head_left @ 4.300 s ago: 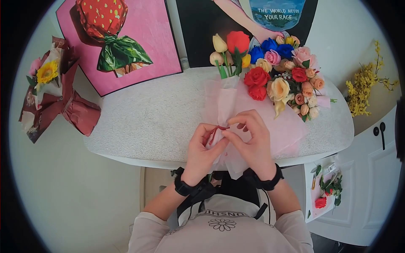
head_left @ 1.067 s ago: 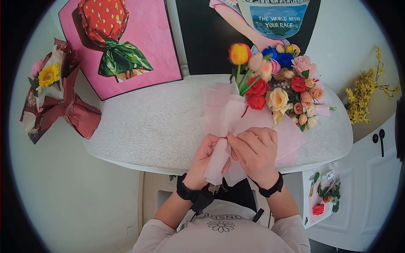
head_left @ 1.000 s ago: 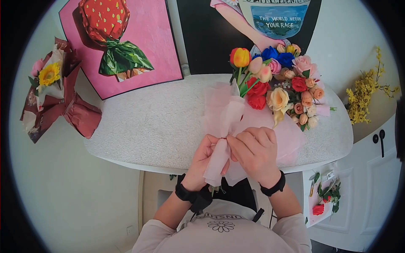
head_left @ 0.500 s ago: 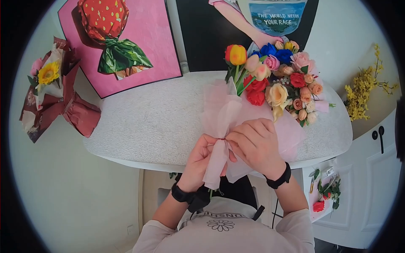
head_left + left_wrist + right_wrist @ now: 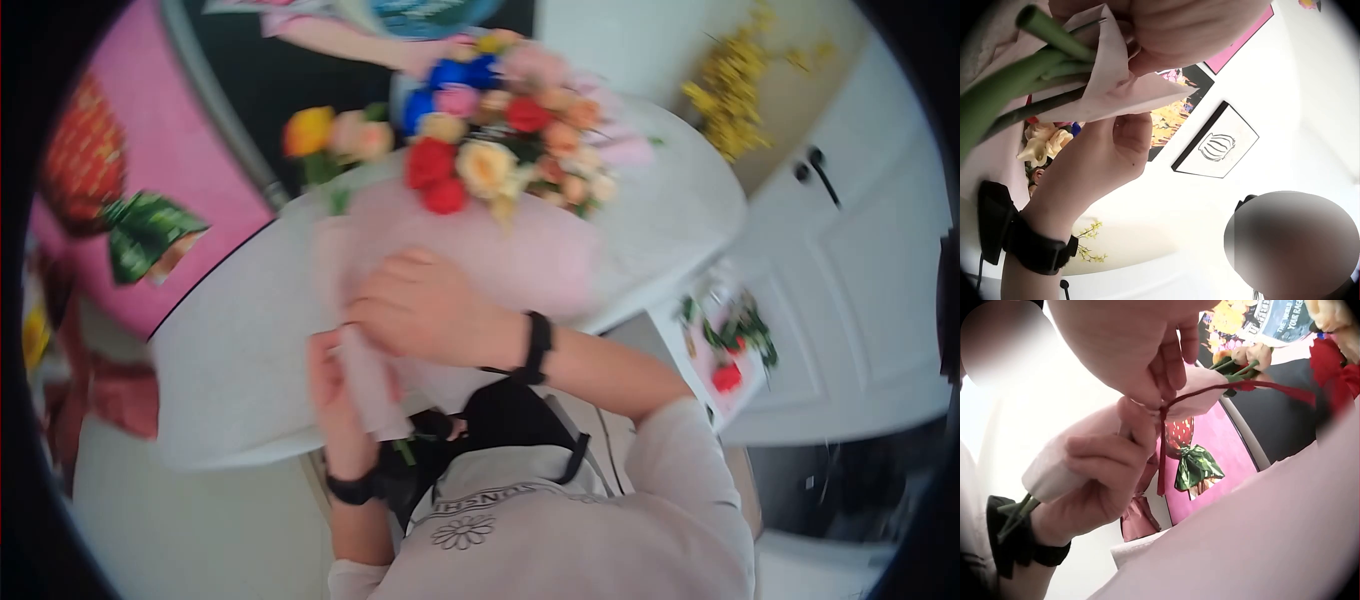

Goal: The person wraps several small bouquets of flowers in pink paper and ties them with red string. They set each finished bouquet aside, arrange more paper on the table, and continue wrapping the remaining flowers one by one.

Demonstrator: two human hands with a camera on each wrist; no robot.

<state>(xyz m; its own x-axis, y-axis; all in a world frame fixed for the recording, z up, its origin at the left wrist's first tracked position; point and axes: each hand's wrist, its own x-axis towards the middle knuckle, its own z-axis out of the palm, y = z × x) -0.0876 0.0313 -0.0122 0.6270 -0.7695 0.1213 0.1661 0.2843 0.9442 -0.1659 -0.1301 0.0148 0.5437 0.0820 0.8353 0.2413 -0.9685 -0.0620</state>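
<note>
A small tulip bouquet in pale pink wrapping paper (image 5: 370, 385) is held over the front of the table. Its yellow-red and pale pink tulips (image 5: 307, 132) point away from me, and green stems (image 5: 1013, 87) stick out of the lower end. My left hand (image 5: 338, 385) curls round the wrapped stems. A thin red ribbon (image 5: 1229, 388) is tied round the paper's narrow part, its two tails hanging loose. At that tie, my right hand (image 5: 425, 308) pinches the ribbon with its fingertips, which the back of the hand hides in the head view.
A larger mixed bouquet (image 5: 487, 168) in pink paper lies behind and right on the white table (image 5: 250, 340). At left stands a dark red wrapped bouquet (image 5: 120, 395). Cut flowers and leaves lie on a lower white shelf (image 5: 660, 325) at right. Paintings lean at the back.
The head view has swung to the right, so the scene sits further left and blurs. Since the earliest frame, the ribbon has been drawn round the paper; the left hand still grips the stems.
</note>
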